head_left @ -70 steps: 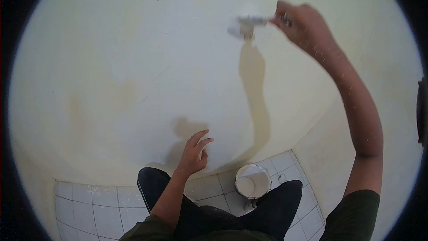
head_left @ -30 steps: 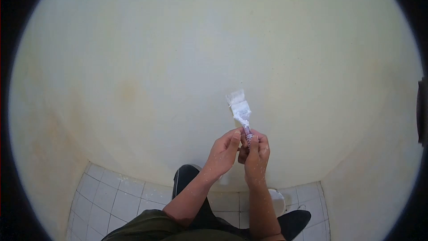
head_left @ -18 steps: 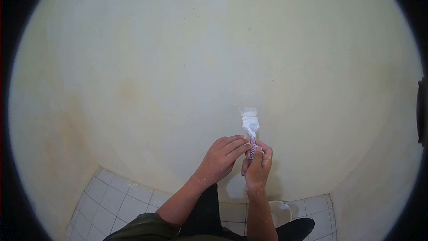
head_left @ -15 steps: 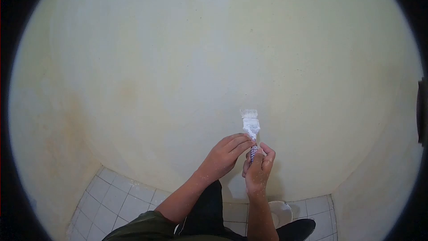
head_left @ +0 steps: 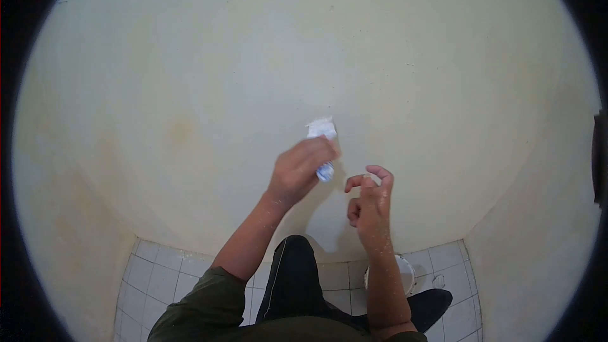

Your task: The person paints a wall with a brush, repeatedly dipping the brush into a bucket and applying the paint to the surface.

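Observation:
My left hand (head_left: 300,170) is closed round the middle of a paintbrush (head_left: 322,128), blurred by motion. White paint coats the brush's head, and its bristles point up, close to the pale wall (head_left: 443,126). The patterned lower end of the handle shows beneath my fingers. To the right and a little lower, my right hand (head_left: 372,206) is apart from the brush, its fingers loosely bent and spread with nothing between them. White specks dot both forearms.
A white bucket (head_left: 412,272) stands on the tiled floor (head_left: 166,282) at the foot of the wall, partly hidden by my right forearm. My dark-trousered knee (head_left: 295,259) rises close to the wall. Side walls meet it left and right.
Both hands held the brush before. My right hand has let go, while my left hand has carried the brush up and to the left. The view has shifted slightly too.

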`<state>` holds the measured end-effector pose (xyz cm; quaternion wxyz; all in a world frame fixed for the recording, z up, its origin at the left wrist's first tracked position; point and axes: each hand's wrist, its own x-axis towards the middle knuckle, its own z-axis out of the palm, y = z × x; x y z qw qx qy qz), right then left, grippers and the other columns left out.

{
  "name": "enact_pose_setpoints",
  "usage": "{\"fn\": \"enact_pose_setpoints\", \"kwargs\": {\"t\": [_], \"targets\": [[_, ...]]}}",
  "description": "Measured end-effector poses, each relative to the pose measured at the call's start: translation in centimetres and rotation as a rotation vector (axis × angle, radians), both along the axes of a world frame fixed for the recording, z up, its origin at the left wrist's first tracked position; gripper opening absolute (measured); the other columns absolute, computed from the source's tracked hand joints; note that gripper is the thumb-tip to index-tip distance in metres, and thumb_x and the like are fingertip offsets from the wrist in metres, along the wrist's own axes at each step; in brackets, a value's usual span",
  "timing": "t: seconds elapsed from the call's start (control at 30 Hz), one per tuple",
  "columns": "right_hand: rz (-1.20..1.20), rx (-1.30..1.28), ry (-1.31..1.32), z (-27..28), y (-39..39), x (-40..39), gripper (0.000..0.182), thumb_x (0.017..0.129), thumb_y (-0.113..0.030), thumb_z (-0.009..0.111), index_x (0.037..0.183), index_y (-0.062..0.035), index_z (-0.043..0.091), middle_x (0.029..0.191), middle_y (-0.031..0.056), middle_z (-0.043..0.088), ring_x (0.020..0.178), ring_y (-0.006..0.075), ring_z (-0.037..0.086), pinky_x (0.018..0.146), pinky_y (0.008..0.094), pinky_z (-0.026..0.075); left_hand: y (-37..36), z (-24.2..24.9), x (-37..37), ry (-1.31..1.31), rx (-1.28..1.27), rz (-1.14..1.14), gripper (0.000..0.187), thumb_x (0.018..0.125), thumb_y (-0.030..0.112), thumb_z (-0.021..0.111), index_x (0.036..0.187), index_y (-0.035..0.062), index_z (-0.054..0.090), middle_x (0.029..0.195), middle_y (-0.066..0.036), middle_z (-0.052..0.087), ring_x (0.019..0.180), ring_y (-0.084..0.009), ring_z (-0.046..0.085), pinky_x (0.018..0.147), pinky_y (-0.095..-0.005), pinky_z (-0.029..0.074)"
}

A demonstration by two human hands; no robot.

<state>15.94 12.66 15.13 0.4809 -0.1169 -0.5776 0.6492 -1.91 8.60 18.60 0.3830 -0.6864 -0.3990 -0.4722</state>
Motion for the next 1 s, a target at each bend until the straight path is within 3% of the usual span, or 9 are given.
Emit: {"fn": "enact_pose_setpoints", "kwargs": {"t": [0.03,0.27,0.5,0.6,0.7,0.73,0.8,0.9,1.0], "targets": [[-0.026,0.018,-0.009,-0.2,0.6,0.4,0.032,0.108,-0.025,0.04,0.13,-0.0047,0.028,0.096,0.01,0.056,0.054,0.0036,0.043,0.048,0.0191,0.036,0.1,0.5,-0.5,-0.026,0.029,0.007,0.026,0.07,-0.009,0.077,0.092,0.0022,0.068,0.092,-0.011,0.073,0.089,-0.0279,0.073,0.082,-0.0369,0.061],[-0.053,-0.107,-0.078,-2.4,2.6,-1.2,0.034,0.108,-0.03,0.039,0.128,-0.0034,0.03,0.092,0.0101,0.056,0.042,0.0033,0.035,0.038,0.02,0.028,3.9,3.0,-7.7,-0.319,0.105,0.0,0.027,0.073,-0.017,0.064,0.088,0.0049,0.067,0.086,-0.006,0.074,0.08,-0.0192,0.074,0.072,-0.0282,0.058],[-0.07,-0.125,-0.122,-4.7,3.2,-1.1,0.035,0.108,-0.036,0.041,0.126,-0.0065,0.035,0.09,0.0078,0.056,0.041,0.0036,0.034,0.037,0.0202,0.024,4.2,13.8,-9.3,-0.012,0.525,-0.003,0.027,0.074,-0.019,0.059,0.085,0.0041,0.069,0.082,-0.005,0.074,0.074,-0.0156,0.073,0.068,-0.0257,0.057],[-0.045,-0.126,-0.126,-5.2,3.8,-1.3,0.035,0.108,-0.037,0.042,0.126,-0.0079,0.037,0.09,0.0072,0.055,0.042,0.0035,0.033,0.037,0.0196,0.023,5.1,17.2,-9.7,0.221,0.716,-0.006,0.025,0.072,-0.016,0.066,0.086,0.0052,0.069,0.083,-0.007,0.074,0.079,-0.0202,0.074,0.072,-0.0295,0.059],[0.012,-0.104,-0.129,-5.5,4.4,-1.2,0.037,0.107,-0.032,0.043,0.129,-0.0043,0.032,0.096,0.0098,0.055,0.044,0.0046,0.038,0.038,0.0209,0.03,5.2,14.3,-8.6,0.267,0.673,0.14,0.022,0.072,-0.012,0.07,0.085,0.0054,0.068,0.086,-0.009,0.074,0.082,-0.0255,0.074,0.077,-0.0333,0.061],[0.033,-0.09,-0.125,-5.6,4.4,-1.0,0.038,0.107,-0.029,0.043,0.13,-0.0025,0.03,0.099,0.0111,0.056,0.045,0.0052,0.04,0.039,0.0216,0.033,4.8,12.0,-7.3,0.171,0.532,0.177,0.018,0.073,-0.009,0.072,0.084,0.0049,0.066,0.089,-0.011,0.073,0.084,-0.0287,0.074,0.08,-0.0367,0.061],[0.072,-0.003,-0.082,-4.4,4.0,-0.9,0.038,0.107,-0.026,0.043,0.132,-0.0014,0.029,0.104,0.0136,0.054,0.05,0.0082,0.048,0.046,0.0237,0.041,5.1,7.7,-7.8,0.231,0.452,0.187,0.015,0.076,-0.005,0.073,0.086,0.0033,0.066,0.09,-0.012,0.073,0.085,-0.0286,0.075,0.079,-0.0352,0.061],[0.144,0.082,0.021,-3.9,3.8,-0.7,0.039,0.107,-0.023,0.043,0.134,-0.0001,0.027,0.111,0.0168,0.053,0.063,0.0135,0.058,0.061,0.0284,0.05,3.8,1.0,-5.9,0.113,0.328,0.139,0.014,0.076,-0.004,0.074,0.085,0.0028,0.065,0.088,-0.013,0.073,0.085,-0.0272,0.075,0.075,-0.0343,0.062],[0.174,0.072,0.046,-4.7,4.1,-0.7,0.04,0.107,-0.023,0.044,0.136,-0.0002,0.026,0.113,0.0186,0.052,0.074,0.0166,0.063,0.073,0.0317,0.054,2.2,-4.5,-3.8,0.046,-0.014,0.139,0.016,0.076,-0.002,0.074,0.086,0.0061,0.065,0.091,-0.011,0.073,0.086,-0.0258,0.074,0.072,-0.0335,0.06]]}}
